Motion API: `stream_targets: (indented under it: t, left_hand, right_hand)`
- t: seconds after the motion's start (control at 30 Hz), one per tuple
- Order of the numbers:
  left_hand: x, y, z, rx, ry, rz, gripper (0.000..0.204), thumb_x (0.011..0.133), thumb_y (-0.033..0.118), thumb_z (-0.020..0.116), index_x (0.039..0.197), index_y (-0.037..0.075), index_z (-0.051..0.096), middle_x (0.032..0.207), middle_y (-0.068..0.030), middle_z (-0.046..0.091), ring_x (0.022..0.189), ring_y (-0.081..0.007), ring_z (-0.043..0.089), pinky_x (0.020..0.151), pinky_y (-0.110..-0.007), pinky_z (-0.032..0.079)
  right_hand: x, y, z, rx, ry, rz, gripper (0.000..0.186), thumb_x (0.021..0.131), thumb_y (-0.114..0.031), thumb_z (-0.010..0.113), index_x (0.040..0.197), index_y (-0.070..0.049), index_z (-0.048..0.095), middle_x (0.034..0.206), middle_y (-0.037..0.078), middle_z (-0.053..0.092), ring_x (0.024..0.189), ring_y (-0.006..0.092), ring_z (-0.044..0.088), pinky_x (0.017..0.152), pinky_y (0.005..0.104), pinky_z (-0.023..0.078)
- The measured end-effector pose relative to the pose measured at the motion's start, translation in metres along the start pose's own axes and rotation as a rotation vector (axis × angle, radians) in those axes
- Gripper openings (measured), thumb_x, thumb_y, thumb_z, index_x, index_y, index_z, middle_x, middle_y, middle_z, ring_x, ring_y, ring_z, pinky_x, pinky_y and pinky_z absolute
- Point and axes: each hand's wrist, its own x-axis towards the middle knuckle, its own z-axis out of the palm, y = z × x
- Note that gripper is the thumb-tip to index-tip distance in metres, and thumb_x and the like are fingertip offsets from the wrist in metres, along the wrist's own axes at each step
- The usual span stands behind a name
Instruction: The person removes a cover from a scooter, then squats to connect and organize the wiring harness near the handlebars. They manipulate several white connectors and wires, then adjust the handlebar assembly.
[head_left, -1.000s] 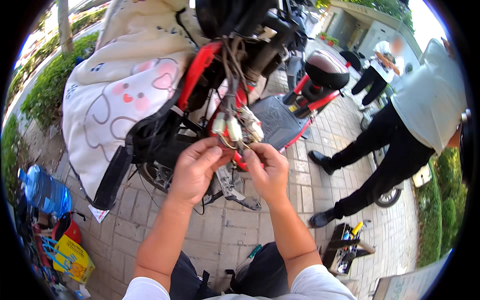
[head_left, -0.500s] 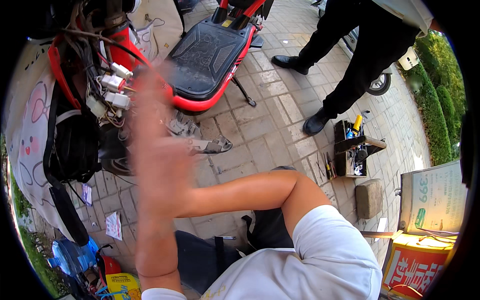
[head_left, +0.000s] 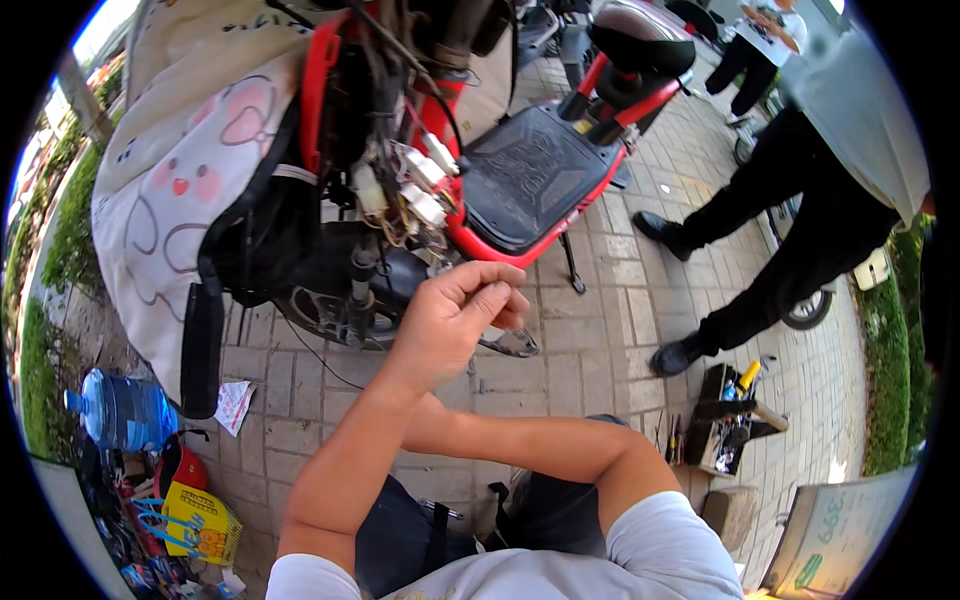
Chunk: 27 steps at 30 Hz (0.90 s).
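Observation:
My left hand (head_left: 447,325) is raised in front of the red electric scooter (head_left: 520,258). Its fingers curl in and the thumb presses against them; anything between them is too small or hidden to make out. Behind the left wrist, my right hand (head_left: 424,424) is mostly covered, and its fingers do not show. The right forearm crosses from the right. Just beyond the left hand, white wire connectors (head_left: 424,205) and loose wires hang from the scooter's opened front. Below them is the dark front wheel (head_left: 335,315).
A person in black trousers (head_left: 770,200) stands at the right, near an open toolbox (head_left: 718,430) and a block (head_left: 730,515). A patterned cover (head_left: 170,215) drapes the scooter's front left. At the lower left are a blue water bottle (head_left: 130,410) and a yellow bag (head_left: 200,525).
The view has swung, so the scooter sits further right in it. My left hand, smeared by motion before, is now sharp with its fingers curled. The right forearm still crosses behind it.

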Motion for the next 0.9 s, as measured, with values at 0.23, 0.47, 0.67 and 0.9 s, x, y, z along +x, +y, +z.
stream_targets:
  t: [0.23,0.47,0.67,0.9]
  left_hand:
    - [-0.03,0.035,-0.055,-0.006,0.528,0.45,0.027,0.093,0.019,0.063,0.072,0.004,0.057,0.06,0.0036,0.047,0.05,-0.0034,0.034,0.048,-0.021,0.028]
    - [0.0,0.019,-0.091,-0.261,0.413,0.264,0.039,0.095,0.015,0.057,0.131,0.001,0.051,0.12,-0.0085,0.062,0.108,-0.0149,0.057,0.096,-0.033,0.042]
    - [0.011,0.018,-0.088,-0.526,0.101,0.282,0.03,0.096,0.009,0.054,0.124,-0.001,0.056,0.116,-0.0074,0.063,0.106,-0.0135,0.059,0.095,-0.03,0.045]
    - [0.006,0.026,-0.06,-0.593,-0.026,0.268,0.038,0.092,0.002,0.057,0.128,0.0,0.048,0.114,-0.0134,0.065,0.109,-0.0199,0.061,0.098,-0.036,0.046]
  right_hand:
    - [0.038,-0.061,-0.142,-0.452,-0.273,-0.028,0.019,0.082,-0.024,0.068,0.085,-0.005,0.064,0.082,0.011,0.065,0.075,0.0307,0.066,0.062,0.0391,0.052]
    - [0.056,-0.105,-0.205,-0.156,0.41,-0.174,0.021,0.078,-0.007,0.073,0.097,-0.001,0.066,0.106,0.017,0.067,0.089,0.03,0.068,0.075,0.0359,0.054]
    - [0.053,-0.1,-0.222,-0.276,0.617,-0.12,0.022,0.081,-0.001,0.07,0.101,0.004,0.065,0.116,0.021,0.064,0.104,0.0304,0.066,0.088,0.0363,0.052]
    - [0.046,-0.077,-0.238,-0.364,0.806,-0.137,0.027,0.078,-0.001,0.073,0.103,0.004,0.065,0.112,0.019,0.066,0.101,0.0294,0.066,0.088,0.0357,0.051]
